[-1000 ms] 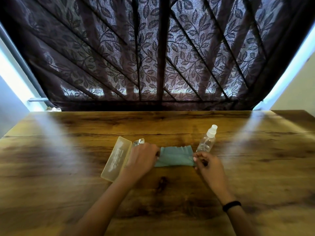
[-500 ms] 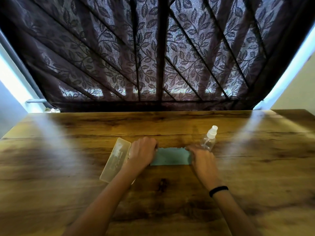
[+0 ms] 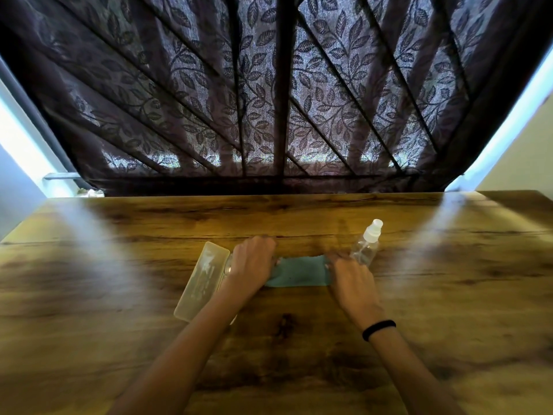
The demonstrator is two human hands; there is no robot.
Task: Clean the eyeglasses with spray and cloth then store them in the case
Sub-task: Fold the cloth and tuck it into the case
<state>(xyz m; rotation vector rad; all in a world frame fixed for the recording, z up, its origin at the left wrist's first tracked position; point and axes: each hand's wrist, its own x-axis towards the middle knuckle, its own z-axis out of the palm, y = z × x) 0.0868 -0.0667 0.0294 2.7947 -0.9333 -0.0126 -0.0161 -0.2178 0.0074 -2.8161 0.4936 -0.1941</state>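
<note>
Eyeglasses not clearly seen (likely hidden under left hand (image 3: pixel 253 262), beside case (image 3: pixel 202 283)). Cloth (image 3: pixel 299 271) is pinned flat on bench (image 3: pixel 449 295) at both ends; right hand (image 3: pixel 351 278) fingers curled, grip unclear. Bottle (image 3: pixel 365 247) could be toppled by right knuckles.

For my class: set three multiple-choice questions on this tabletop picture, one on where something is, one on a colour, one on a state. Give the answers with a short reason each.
1. Where does the spray bottle stand?
A. Just beyond the right hand
B. To the left of the case
C. At the table's near edge

2. What colour is the cloth?
A. Red
B. Teal green
C. White

3. How is the cloth lying?
A. Hanging off the table's edge
B. Stuffed inside the case
C. Flat on the table, a hand at each end

Answers:
1 A, the bottle rises upright right behind the right hand's fingers.
2 B, its visible middle is teal.
3 C, it lies spread between the left hand and the right hand, beside the translucent case.
</note>
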